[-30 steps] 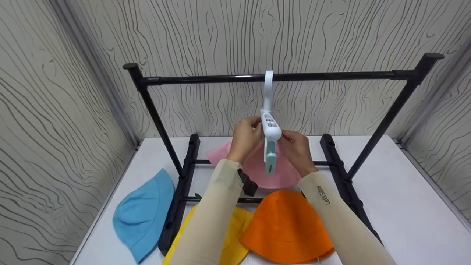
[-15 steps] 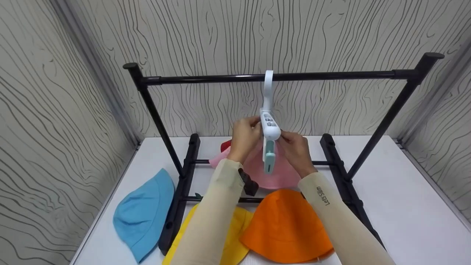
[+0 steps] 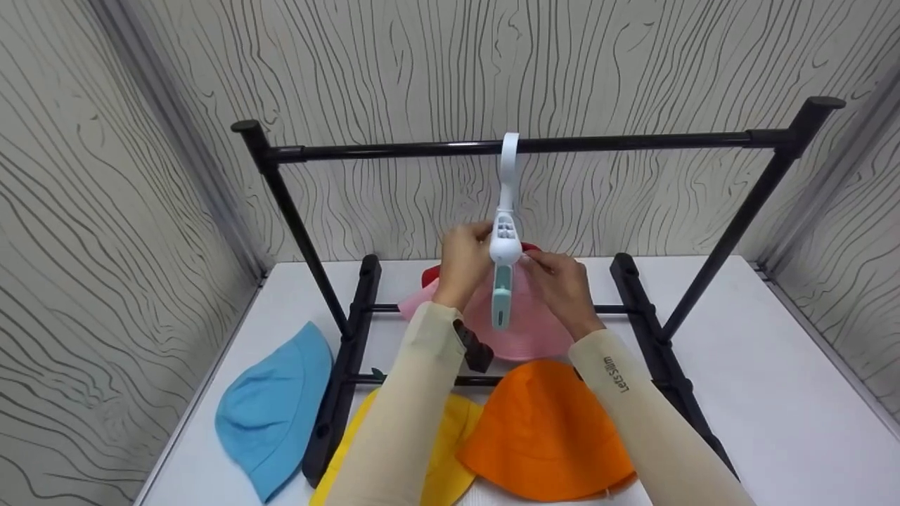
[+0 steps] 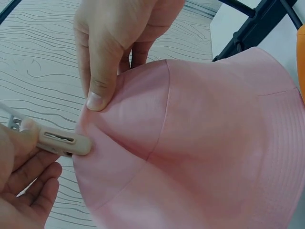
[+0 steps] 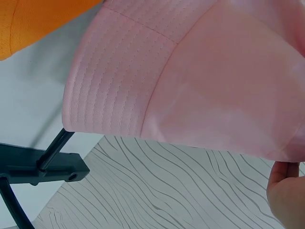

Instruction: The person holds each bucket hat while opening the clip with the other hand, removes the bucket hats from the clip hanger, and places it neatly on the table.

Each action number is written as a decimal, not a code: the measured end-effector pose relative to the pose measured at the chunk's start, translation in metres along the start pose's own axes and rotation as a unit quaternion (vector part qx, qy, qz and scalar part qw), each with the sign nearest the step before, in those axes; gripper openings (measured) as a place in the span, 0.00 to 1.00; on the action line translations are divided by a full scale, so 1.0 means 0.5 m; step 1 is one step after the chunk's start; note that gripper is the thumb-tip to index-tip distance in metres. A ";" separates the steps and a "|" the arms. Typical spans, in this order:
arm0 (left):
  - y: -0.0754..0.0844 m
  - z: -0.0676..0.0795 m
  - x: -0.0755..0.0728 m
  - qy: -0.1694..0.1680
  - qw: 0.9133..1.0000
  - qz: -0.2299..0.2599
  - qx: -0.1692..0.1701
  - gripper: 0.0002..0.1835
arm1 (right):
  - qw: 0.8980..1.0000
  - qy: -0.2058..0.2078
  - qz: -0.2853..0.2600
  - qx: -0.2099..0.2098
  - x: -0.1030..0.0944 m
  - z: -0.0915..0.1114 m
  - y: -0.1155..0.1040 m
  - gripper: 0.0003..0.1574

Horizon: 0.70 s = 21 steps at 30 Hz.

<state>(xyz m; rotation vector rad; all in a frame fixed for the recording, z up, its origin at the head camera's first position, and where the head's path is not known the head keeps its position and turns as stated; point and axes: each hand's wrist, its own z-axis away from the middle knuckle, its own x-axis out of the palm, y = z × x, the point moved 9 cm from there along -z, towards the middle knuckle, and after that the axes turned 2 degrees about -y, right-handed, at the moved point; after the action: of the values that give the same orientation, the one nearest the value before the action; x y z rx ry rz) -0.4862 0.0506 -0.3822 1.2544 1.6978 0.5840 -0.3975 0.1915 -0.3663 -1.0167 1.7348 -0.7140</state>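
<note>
A white hanger (image 3: 509,172) with a mint-green clip (image 3: 501,302) hangs by its hook from the black rack's rail. The left hand (image 3: 465,261) holds the hanger's clip, its thumb on it in the left wrist view, where the clip tip (image 4: 78,144) overlaps the pink bucket hat's crown. Whether the clip bites the cloth, I cannot tell. The right hand (image 3: 562,288) pinches the edge of the pink bucket hat (image 3: 524,330); in the left wrist view its thumb (image 4: 97,90) presses the cloth. Behind the pink hat shows red cloth (image 3: 430,275), mostly hidden.
The black rack (image 3: 394,150) stands on the white table (image 3: 780,407), against a patterned wall. A blue bucket hat (image 3: 274,411) lies left of it. In front lie a yellow hat (image 3: 450,450), partly under the left forearm, and an orange hat (image 3: 552,429).
The hanger has turned slightly, its near end swinging left. Red cloth has come into sight behind the pink hat, first at its left, now also near the right hand. Both hands have hardly moved.
</note>
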 end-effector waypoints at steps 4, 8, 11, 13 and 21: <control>0.009 0.003 -0.006 0.001 1.000 -0.004 0.001 0.17 | 1.000 -0.002 -0.001 0.000 0.003 0.001 0.002 0.20; 0.011 0.002 -0.009 0.008 1.000 -0.012 0.003 0.16 | 1.000 -0.008 0.001 0.006 0.005 0.003 0.005 0.22; 0.012 -0.002 -0.010 0.014 1.000 -0.015 0.012 0.15 | 1.000 -0.010 0.002 0.019 0.004 0.005 0.008 0.22; 0.012 -0.003 -0.010 0.015 1.000 -0.013 0.017 0.14 | 1.000 -0.011 0.004 0.025 0.004 0.006 0.010 0.22; 0.065 0.027 -0.036 -0.002 1.000 0.013 -0.021 0.11 | 1.000 -0.010 0.009 0.010 0.007 0.009 0.013 0.19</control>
<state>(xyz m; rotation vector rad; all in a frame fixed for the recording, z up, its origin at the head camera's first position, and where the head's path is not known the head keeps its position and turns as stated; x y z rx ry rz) -0.4577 0.0444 -0.3555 1.2483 1.6600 0.6289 -0.3959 0.1915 -0.3746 -0.9892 1.7135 -0.7059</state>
